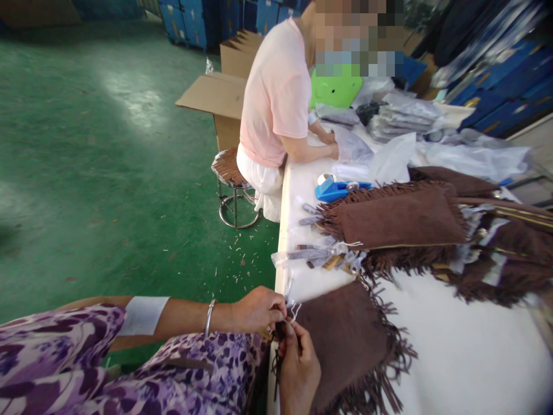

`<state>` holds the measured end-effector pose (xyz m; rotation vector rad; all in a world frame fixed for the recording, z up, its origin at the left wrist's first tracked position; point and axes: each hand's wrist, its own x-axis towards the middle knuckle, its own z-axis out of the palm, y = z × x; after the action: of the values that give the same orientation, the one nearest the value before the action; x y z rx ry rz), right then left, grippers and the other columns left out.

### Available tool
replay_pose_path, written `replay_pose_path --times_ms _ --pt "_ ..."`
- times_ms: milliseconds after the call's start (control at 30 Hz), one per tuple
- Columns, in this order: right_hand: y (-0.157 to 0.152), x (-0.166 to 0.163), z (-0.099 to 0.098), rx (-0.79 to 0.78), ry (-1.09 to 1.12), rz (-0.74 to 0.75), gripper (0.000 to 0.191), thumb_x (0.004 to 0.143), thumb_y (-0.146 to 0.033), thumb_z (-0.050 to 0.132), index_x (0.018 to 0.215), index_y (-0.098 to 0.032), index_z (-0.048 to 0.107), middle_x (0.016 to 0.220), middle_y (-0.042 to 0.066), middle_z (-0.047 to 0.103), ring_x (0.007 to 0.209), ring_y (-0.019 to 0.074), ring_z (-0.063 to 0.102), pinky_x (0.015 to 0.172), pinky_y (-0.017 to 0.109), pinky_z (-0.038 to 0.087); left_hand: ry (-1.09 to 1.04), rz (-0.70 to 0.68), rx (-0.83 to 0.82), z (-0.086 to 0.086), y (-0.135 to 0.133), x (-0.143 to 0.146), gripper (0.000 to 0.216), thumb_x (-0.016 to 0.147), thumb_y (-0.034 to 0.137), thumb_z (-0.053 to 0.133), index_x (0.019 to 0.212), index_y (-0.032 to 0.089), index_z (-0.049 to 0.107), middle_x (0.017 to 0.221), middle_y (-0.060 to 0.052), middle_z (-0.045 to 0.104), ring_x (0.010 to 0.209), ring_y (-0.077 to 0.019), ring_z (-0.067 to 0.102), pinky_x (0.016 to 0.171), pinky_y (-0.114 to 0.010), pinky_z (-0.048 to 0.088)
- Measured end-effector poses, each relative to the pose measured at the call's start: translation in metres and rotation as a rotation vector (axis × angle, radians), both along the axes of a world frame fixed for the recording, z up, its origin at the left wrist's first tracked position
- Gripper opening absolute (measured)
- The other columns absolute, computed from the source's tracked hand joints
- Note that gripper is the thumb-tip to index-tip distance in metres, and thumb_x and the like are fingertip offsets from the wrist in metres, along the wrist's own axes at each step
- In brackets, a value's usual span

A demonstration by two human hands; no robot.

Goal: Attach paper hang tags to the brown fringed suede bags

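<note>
Fine fingertip work at the near edge of a dark brown, fringed, suede-like flat pouch (pixel 345 334). The left hand (pixel 258 309) and right hand (pixel 299 363) meet, thumbs and fingers pinching a thin white string (pixel 296 310). The pouch lies on the white tabletop (pixel 458 351), just ahead of the right hand. The step appears to be manipulating the string; the next move calls for a steady pinch.

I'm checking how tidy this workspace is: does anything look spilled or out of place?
Yes: small pale scraps litter the green floor near the metal-legged stool, looking like dropped offcuts rather than anything placed there. The brown fringed piece by the left hand and right hand shows no obvious damage.
</note>
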<state>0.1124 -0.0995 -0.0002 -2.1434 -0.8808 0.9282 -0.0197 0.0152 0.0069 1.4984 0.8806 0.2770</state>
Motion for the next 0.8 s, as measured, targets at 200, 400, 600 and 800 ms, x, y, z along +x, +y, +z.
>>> replay_pose_path --times_ms 200,400,600,800 --pt "0.000 -0.001 -0.005 0.014 -0.023 0.014 0.056 0.083 -0.069 0.043 0.102 -0.023 0.068 0.074 0.002 0.068 0.064 0.0174 0.059 0.061 0.026 0.042 -0.076 0.058 -0.179 -0.011 -0.003 0.000 0.018 0.077 0.025 0.053 0.086 0.015 0.065 0.065 -0.001 0.064 0.058 -0.0138 0.062 0.051 -0.018 0.043" --pt "0.001 -0.003 -0.001 0.012 -0.050 0.007 0.051 0.083 -0.064 0.043 0.102 -0.023 0.068 0.085 0.004 0.071 0.074 0.0200 0.063 0.068 0.028 0.044 -0.190 0.118 -0.441 -0.014 0.001 -0.001 0.019 0.069 0.028 0.063 0.081 0.013 0.063 0.057 -0.001 0.061 0.051 -0.0121 0.057 0.048 -0.018 0.041" --pt "0.017 -0.007 0.010 0.051 -0.148 0.045 0.037 0.086 -0.052 0.043 0.095 -0.024 0.065 0.092 0.004 0.071 0.082 0.0215 0.065 0.076 0.030 0.045 -0.302 -0.149 -0.565 -0.001 0.011 -0.011 0.022 0.068 0.032 0.070 0.078 0.014 0.062 0.063 -0.001 0.060 0.047 -0.0092 0.051 0.045 -0.019 0.038" --pt "-0.010 -0.025 0.012 0.048 -0.192 -0.019 0.042 0.088 -0.054 0.041 0.106 -0.025 0.064 0.101 0.004 0.072 0.088 0.0227 0.067 0.075 0.030 0.045 -0.152 -0.268 -0.492 -0.015 0.015 -0.021 0.031 0.073 0.043 0.071 0.082 0.014 0.066 0.062 0.001 0.059 0.046 -0.0074 0.049 0.045 -0.018 0.037"
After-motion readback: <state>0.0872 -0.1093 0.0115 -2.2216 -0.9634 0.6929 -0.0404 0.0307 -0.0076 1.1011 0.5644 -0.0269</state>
